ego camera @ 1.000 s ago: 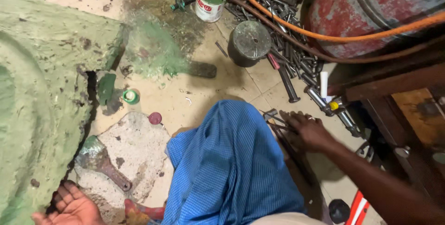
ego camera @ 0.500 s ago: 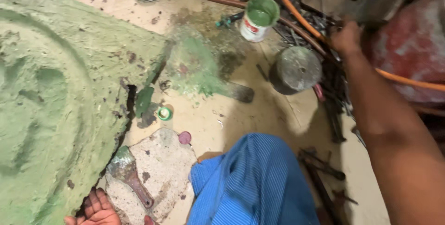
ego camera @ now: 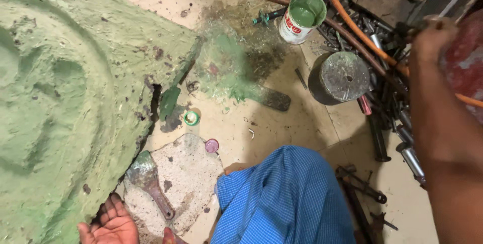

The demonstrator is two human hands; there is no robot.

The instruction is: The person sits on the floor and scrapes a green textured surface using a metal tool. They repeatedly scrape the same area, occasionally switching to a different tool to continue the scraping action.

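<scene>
A paint-stained concrete floor (ego camera: pixel 282 133) carries a large green-coated slab (ego camera: pixel 65 98) at left, mostly covered. Lower left, the left hand (ego camera: pixel 110 224) rests open, fingers apart, near a scraper (ego camera: pixel 151 183). Upper right, the right hand (ego camera: pixel 432 35) reaches among metal tools (ego camera: pixel 387 103); its grip is unclear. A paint can (ego camera: pixel 302 17) stands upper centre.

Green-coated slab (ego camera: pixel 65 103): rough, matt, plaster-like, crumbling at its 4 o'clock edge. Putty knife (ego camera: pixel 149 183): dull metal blade smeared green, dark matt handle. Paint tin (ego camera: pixel 302 17): glossy metal holding wet green paint. Round weight (ego camera: pixel 344 76): matt, scuffed metal. Blue garment (ego camera: pixel 287 198): finely checked woven cloth. Hose (ego camera: pixel 362 32): smooth orange rubber.
</scene>
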